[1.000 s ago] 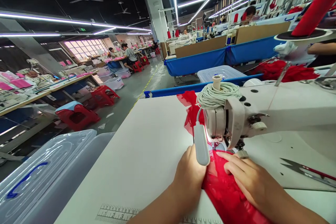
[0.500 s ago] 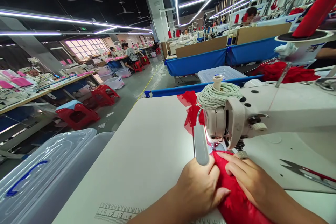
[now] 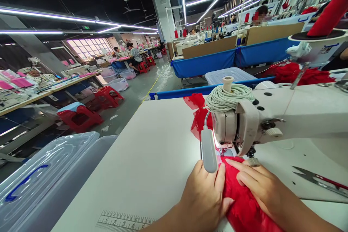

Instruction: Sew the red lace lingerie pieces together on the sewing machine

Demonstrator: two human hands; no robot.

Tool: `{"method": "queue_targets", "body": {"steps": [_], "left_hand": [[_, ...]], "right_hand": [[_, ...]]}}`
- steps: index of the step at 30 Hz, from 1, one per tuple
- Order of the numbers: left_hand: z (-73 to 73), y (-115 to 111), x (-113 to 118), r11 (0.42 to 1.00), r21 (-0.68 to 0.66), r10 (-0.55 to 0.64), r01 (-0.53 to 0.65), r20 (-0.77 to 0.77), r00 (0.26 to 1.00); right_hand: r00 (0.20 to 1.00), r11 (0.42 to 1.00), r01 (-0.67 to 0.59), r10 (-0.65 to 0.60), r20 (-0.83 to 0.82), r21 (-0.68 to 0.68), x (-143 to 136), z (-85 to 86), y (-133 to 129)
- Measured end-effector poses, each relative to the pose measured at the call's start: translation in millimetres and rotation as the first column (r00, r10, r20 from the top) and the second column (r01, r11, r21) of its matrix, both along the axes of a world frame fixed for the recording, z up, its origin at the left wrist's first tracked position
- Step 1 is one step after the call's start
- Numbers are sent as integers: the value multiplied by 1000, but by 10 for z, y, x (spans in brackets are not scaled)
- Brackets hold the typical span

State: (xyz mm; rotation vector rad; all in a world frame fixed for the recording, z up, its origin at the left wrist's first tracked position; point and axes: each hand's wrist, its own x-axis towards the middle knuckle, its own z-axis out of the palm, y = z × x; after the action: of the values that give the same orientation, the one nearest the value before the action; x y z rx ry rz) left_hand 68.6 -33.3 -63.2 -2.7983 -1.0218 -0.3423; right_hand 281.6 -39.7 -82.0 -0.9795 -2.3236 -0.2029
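Note:
Red sheer fabric (image 3: pixel 239 203) runs from the needle area of a white sewing machine (image 3: pixel 307 116) down to the bottom edge. My left hand (image 3: pixel 203 192) grips the fabric's left edge with its thumb and fingers, partly behind a grey lamp bar (image 3: pixel 209 150). Across the fabric's right side lies my right hand (image 3: pixel 261 185), its fingers stretched toward the presser foot and pressing the cloth down. More red fabric (image 3: pixel 199 116) rests on the white table behind the machine head. Pale cord (image 3: pixel 228 98) is coiled on top of the machine.
Snips (image 3: pixel 320 179) lie at the right on the table (image 3: pixel 152 152). A ruler marking (image 3: pixel 122 221) is near the front edge. Lidded plastic boxes (image 3: pixel 54 163) stand at the left, with red stools (image 3: pixel 80 117) beyond. A thread cone (image 3: pixel 328 14) rises at the upper right.
My left hand has shifted slightly, its fingers now straighter beside the lamp bar. The red fabric between my hands is more bunched. The view has moved a little.

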Motion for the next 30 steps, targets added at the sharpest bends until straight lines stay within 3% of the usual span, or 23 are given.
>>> {"method": "queue_targets", "body": {"steps": [6, 12, 19, 30], "left_hand": [[-51, -15, -23, 998, 64, -17, 14, 39, 999], [-66, 27, -42, 997, 68, -22, 21, 15, 1000], [-68, 17, -61, 999, 43, -6, 6, -3, 1000], [-17, 9, -66, 1000, -4, -13, 13, -45, 999]], "right_hand": [[1000, 997, -5, 6, -4, 80, 6, 1, 10], [996, 998, 46, -43, -75, 47, -41, -57, -14], [998, 997, -12, 7, 64, 71, 26, -29, 28], [997, 997, -5, -2, 80, 78, 44, -51, 24]]}}
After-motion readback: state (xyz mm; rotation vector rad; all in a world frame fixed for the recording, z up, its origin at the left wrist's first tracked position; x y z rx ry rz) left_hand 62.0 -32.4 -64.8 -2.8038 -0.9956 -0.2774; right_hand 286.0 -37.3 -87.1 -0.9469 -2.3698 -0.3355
